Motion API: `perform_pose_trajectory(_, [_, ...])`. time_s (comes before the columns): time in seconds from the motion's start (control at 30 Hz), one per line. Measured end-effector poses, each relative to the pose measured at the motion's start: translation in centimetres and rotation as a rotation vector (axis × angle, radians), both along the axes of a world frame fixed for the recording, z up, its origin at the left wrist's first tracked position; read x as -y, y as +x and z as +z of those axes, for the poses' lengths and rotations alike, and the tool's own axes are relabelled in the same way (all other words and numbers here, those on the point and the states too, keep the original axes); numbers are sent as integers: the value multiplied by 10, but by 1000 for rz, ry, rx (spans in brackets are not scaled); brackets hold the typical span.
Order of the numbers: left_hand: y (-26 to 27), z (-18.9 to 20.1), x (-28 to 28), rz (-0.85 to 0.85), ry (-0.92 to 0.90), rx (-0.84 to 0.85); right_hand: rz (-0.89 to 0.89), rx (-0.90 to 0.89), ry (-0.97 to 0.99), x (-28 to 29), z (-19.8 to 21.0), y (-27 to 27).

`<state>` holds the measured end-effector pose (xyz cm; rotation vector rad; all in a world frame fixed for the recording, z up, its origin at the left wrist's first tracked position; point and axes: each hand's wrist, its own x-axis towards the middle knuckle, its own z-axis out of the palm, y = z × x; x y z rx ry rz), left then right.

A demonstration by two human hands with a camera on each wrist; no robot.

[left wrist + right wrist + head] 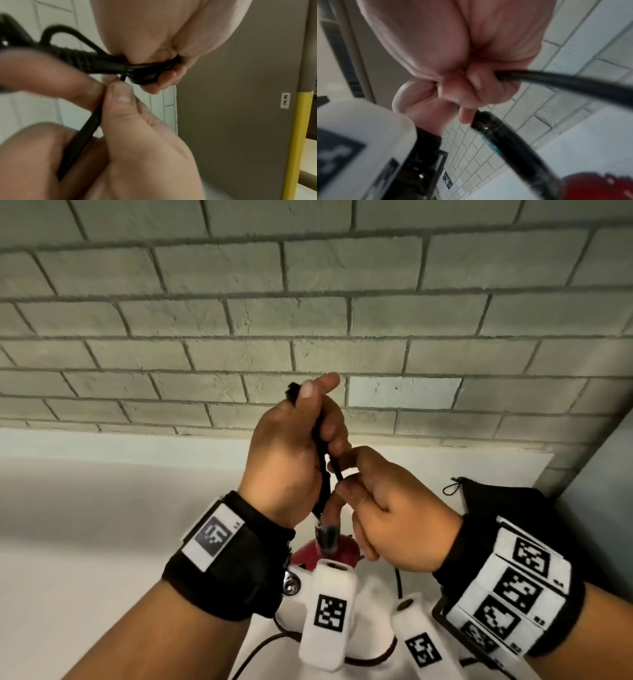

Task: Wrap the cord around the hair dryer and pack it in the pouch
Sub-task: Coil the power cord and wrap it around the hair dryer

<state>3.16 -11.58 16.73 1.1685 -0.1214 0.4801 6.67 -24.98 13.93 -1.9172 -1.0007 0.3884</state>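
Setting appeared to be a test room: grey-painted brick wall (308, 313) beyond the hands, plain white tabletop (85, 525) under them.

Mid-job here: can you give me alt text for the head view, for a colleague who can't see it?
Two hands raised before a grey brick wall work a black cord: the left hand grips it upright while the right hand pinches a strand beside it. Below them peeks a red hair dryer; a black pouch lies right.
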Motion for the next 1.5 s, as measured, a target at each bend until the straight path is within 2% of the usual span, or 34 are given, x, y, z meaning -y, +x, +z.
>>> perform_pose_trajectory(0.03, [3, -2, 2, 75, 99, 2, -8, -76, 5, -1, 0, -2])
perform_pose_trajectory(0.13, [9, -10, 7, 248, 550, 9, -113, -303, 94, -2, 1, -3])
perform_pose_trajectory(0.2, [12, -17, 7, 256, 803, 28, -191, -512, 234, 1, 4, -2])
perform_pose_trajectory(0.27, [14, -22, 6, 234, 982, 58, -191, -746, 340, 6, 7, -3])
perform_pose_trajectory(0.33, [16, -23, 1, 256, 1131, 65, -142, -854, 338, 13, 7, -3])
perform_pose_trajectory(0.37, [16, -23, -2, 290, 1207, 72, -124, -823, 301, 16, 7, -3])
perform_pose_trajectory(0.4, [17, -25, -5, 326, 1284, 78, -129, -676, 230, 20, 7, -2])
perform_pose_trajectory(0.5, [15, -27, -13, 336, 1438, 62, -210, 177, -125, 30, 7, 2])
perform_pose_trajectory(0.53, [14, -28, -13, 295, 1451, 51, -216, 382, -207, 32, 9, 3])
perform_pose_trajectory(0.57, [13, -27, -13, 235, 1440, 31, -207, 504, -263, 31, 12, 2])
perform_pose_trajectory(0.6, [11, -27, -12, 163, 1400, 7, -196, 542, -301, 28, 14, 1])
perform_pose_trajectory(0.63, [9, -26, -11, 90, 1337, -24, -172, 501, -321, 25, 17, 0])
perform_pose_trajectory(0.67, [7, -26, -12, 25, 1261, -62, -137, 389, -306, 20, 20, 1])
perform_pose_trajectory(0.73, [1, -26, -14, -88, 1079, -142, -61, 101, -146, 12, 30, 1])
perform_pose_trajectory(0.8, [-7, -25, -20, -201, 899, -184, 6, -27, -31, 9, 41, 4])
perform_pose_trajectory(0.83, [-11, -24, -23, -263, 827, -199, 35, 10, -35, 10, 45, 6])
perform_pose_trajectory(0.93, [-21, -18, -33, -406, 674, -229, 51, 280, -44, 10, 59, 11])
perform_pose_trajectory(1.03, [-30, -11, -37, -526, 625, -171, 133, 544, -50, 5, 74, 8])
perform_pose_trajectory(1.07, [-33, -8, -37, -549, 606, -160, 155, 567, -57, 3, 80, 6])
perform_pose_trajectory(1.2, [-41, 0, -35, -591, 494, -82, 199, 367, 2, 1, 96, 9])
perform_pose_trajectory(1.3, [-46, 7, -33, -526, 450, -37, 207, 254, 87, -1, 94, 11])
perform_pose_trajectory(1.4, [-47, 9, -29, -408, 499, -38, 204, 241, 74, -1, 91, 14])
perform_pose_trajectory(1.5, [-46, 7, -27, -376, 499, -67, 211, 238, 29, 0, 87, 14])
